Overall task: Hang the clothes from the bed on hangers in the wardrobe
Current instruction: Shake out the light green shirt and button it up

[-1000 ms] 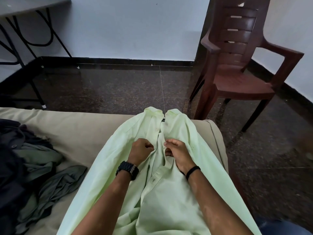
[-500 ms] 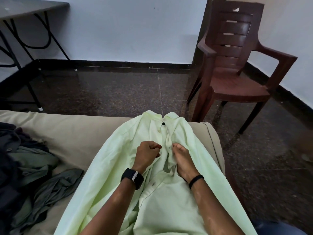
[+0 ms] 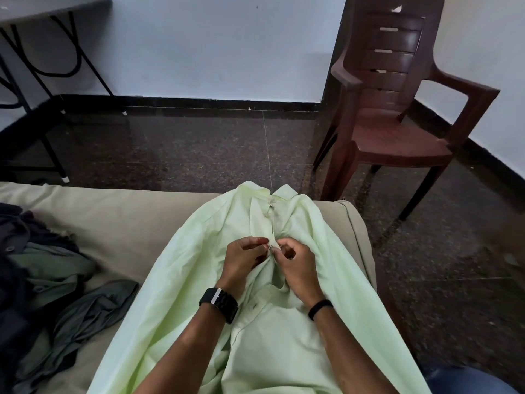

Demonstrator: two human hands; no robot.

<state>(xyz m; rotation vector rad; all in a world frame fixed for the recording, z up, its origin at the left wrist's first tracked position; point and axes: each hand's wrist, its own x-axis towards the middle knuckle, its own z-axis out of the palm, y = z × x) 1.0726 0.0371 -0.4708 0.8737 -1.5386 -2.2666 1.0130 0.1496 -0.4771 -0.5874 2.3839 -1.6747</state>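
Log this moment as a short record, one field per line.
garment in work: light green shirt, spread on the bed
left hand: pinches the shirt's front edge
right hand: pinches the facing edge
waiting: dark clothes pile at the bed's left
nearby: brown chair, folding table
hanger, wardrobe: not in view

- Pale green shirt (image 3: 176, 280): thin matt woven cloth, softly creased.
- Bed (image 3: 113, 217): beige matt fabric cover.
- Chair (image 3: 397, 109) at 2 o'clock: glossy brown moulded plastic (chipped at its top edge).
- Floor (image 3: 199, 149): polished dark speckled stone.
- Table legs (image 3: 42, 66) at 10 o'clock: black painted metal.
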